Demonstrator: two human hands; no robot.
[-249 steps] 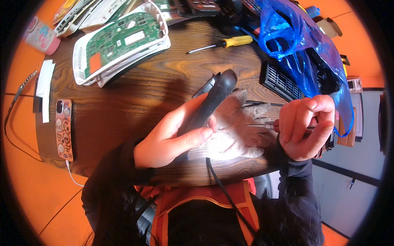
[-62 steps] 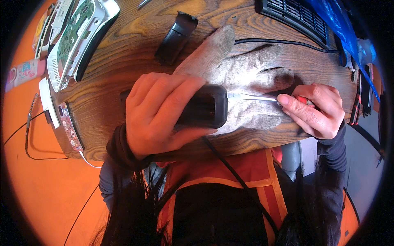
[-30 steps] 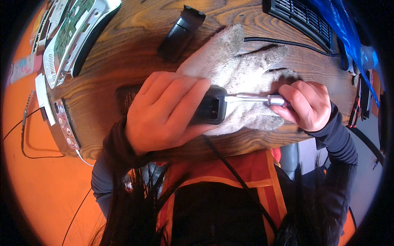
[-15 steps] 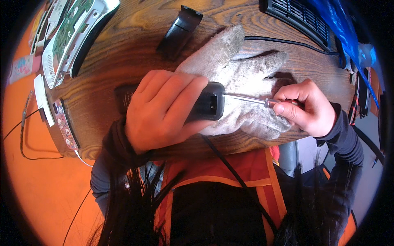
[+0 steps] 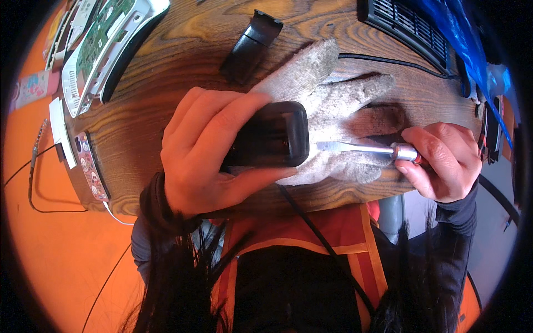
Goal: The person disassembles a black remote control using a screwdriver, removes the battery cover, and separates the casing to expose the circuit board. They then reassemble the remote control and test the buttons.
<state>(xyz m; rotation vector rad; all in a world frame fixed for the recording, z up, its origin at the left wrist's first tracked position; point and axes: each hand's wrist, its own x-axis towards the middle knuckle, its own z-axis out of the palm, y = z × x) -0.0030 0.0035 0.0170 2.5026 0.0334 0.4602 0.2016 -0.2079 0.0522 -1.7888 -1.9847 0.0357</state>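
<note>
My left hand (image 5: 200, 147) grips a black plastic device (image 5: 269, 136) with a rounded end, held over a soiled white work glove (image 5: 327, 111). My fingers cover its left part, so its kind stays unclear. In my right hand (image 5: 447, 158) is a flat-blade screwdriver (image 5: 366, 149), its metal shaft pointing left at the device. The blade tip is a short gap away from the device's right end, above the brightly lit glove. Beyond the glove, a black plastic cover piece (image 5: 252, 44) lies on the wooden table (image 5: 183, 39).
At the far left lies a white casing with a green circuit board (image 5: 105, 39). A phone in a patterned case (image 5: 89, 166) rests at the left table edge. A black slatted panel (image 5: 408, 33) and a blue plastic bag (image 5: 463, 44) are at the far right. A black cable (image 5: 400, 62) runs behind the glove.
The screwdriver tip has come away from the device's end as my right hand moved right and slightly nearer. My left hand has turned the device so a different face shows.
</note>
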